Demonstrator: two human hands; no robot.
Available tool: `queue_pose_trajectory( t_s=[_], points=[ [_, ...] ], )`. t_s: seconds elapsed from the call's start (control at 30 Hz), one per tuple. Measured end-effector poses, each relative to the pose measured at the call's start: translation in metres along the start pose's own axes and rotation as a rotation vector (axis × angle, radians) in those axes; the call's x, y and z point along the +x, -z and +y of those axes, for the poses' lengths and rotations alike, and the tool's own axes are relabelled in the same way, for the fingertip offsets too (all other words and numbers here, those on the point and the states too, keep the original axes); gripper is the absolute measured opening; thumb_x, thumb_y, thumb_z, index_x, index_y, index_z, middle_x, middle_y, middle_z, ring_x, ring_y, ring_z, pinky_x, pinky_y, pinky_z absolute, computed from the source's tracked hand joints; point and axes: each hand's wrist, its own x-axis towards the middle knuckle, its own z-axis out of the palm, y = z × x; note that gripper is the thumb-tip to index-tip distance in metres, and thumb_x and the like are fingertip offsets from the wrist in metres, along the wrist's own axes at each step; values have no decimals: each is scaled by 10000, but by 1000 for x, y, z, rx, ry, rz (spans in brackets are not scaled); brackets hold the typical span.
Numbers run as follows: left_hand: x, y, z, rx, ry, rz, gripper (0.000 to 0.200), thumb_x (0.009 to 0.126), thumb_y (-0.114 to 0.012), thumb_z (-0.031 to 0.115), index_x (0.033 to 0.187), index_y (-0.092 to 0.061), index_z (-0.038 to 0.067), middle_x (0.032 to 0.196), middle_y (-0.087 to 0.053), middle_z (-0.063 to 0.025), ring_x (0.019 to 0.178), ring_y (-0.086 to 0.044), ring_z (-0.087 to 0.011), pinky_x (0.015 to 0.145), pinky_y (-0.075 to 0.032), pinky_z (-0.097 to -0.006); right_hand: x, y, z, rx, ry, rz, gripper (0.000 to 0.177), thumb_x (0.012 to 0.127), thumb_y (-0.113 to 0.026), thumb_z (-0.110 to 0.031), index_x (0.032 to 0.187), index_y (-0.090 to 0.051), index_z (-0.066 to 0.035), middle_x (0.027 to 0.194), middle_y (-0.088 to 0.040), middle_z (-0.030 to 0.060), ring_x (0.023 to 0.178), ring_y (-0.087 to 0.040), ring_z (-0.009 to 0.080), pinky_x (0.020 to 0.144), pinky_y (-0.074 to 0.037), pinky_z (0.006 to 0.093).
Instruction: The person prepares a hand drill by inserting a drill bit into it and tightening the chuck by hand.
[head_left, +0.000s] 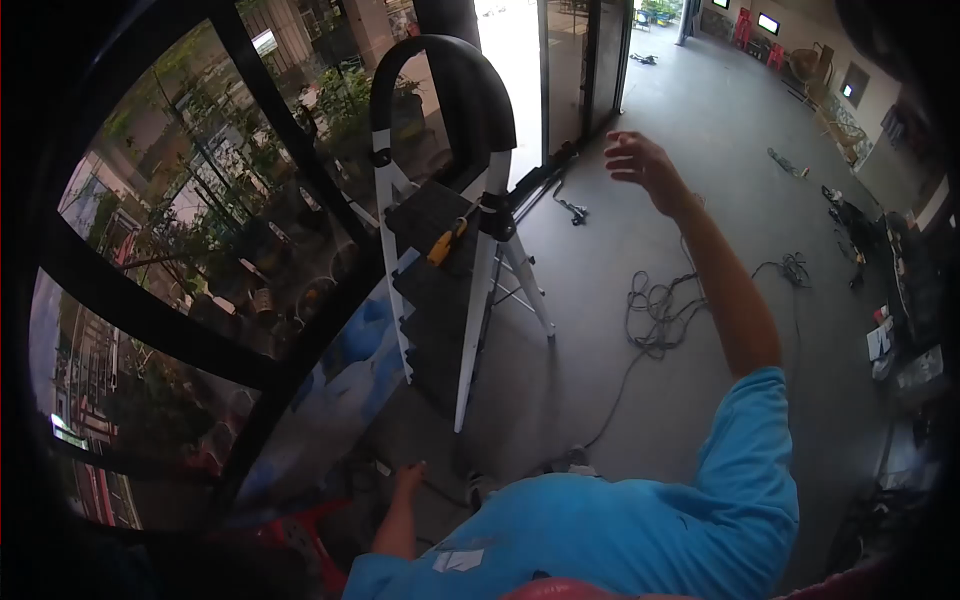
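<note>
My right hand (640, 168) is raised at the end of my outstretched arm, above the grey floor. Its fingers are apart and slightly bent, with nothing visible in them. Low at the left, my left hand (408, 477) looks closed beside my body; a dark line passes by it, but what it holds is too small to tell. In front of me stands a stepladder (470, 345) with white legs and a black top hoop. A yellow-handled tool (446, 243) lies on its upper part, apart from both hands.
Glass panels in black frames (270, 375) run along the left, with plants outside. A grey cable (655, 320) lies in loops across the floor. Part of a red plastic stool (310, 540) shows at lower left. Assorted items (880, 340) line the right side.
</note>
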Motion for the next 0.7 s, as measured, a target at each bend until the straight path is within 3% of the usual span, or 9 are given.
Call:
queue_pose_trajectory(
  t_s=[0.1,0.23,0.3,0.33,0.4,0.5,0.57,0.67,0.7],
  points=[
    [-33,-93,69,-212,-34,-242,356,799,-693,300,927,-652,-29,781,-646,-80,649,-595,-151,574,-476,-306,-83,26,91,-202,-125,-136,372,868,-575,-257,1164,-527,-37,946,-594,67,827,-574,132,734,-483,270],
    [-99,-172,150,134,-418,-398,419,774,-722,280,1054,-612,-12,852,-660,-101,754,-628,-173,690,-510,-307,-299,93,330,-360,-520,4,304,830,-610,-193,1059,-558,0,872,-618,92,772,-574,143,667,-473,291],
    [-133,-182,219,-6,-552,-264,417,771,-721,271,1070,-606,5,894,-662,-107,828,-644,-192,729,-512,-313,-467,117,398,-501,-1079,210,304,819,-609,-177,1061,-563,1,921,-628,134,817,-600,204,697,-488,342],
    [-140,-174,255,-16,-627,-186,424,771,-722,269,1085,-596,13,953,-655,-106,877,-643,-202,756,-509,-308,-596,148,496,-277,-1341,393,360,822,-584,-151,1130,-533,27,938,-616,171,831,-603,241,697,-494,372],
    [-171,-139,349,-113,-860,13,449,761,-742,219,1130,-570,30,1042,-631,-111,951,-621,-209,825,-486,-321,-679,164,413,-338,-1655,380,339,829,-574,-157,1122,-535,10,927,-609,155,815,-598,235,686,-493,365],
    [-200,-86,487,-17,-1075,359,582,738,-769,222,1214,-498,24,1089,-604,-140,1003,-597,-247,857,-471,-358,-714,192,356,-241,-1749,483,309,839,-559,-167,1108,-538,-16,910,-599,130,791,-590,226,670,-490,355],
    [-203,-70,555,41,-1280,534,763,706,-793,351,1283,-423,16,1183,-547,-159,1082,-560,-280,909,-450,-365,-703,212,340,-180,-1709,579,290,846,-549,-174,1100,-540,-33,899,-592,114,775,-584,220,659,-488,348],
    [-203,-73,623,110,-1335,712,774,697,-803,319,1301,-412,34,1213,-538,-147,1113,-531,-234,914,-429,-360,-632,243,344,-55,-1483,763,262,857,-533,-184,1086,-544,-59,883,-581,89,751,-576,210,643,-486,338],
    [-198,-78,638,120,-1357,758,729,704,-800,329,1269,-451,29,1163,-564,-142,1030,-566,-224,870,-455,-343,-600,244,342,25,-1379,876,252,860,-528,-188,1082,-545,-68,877,-577,81,743,-574,207,637,-485,335]
  ],
)
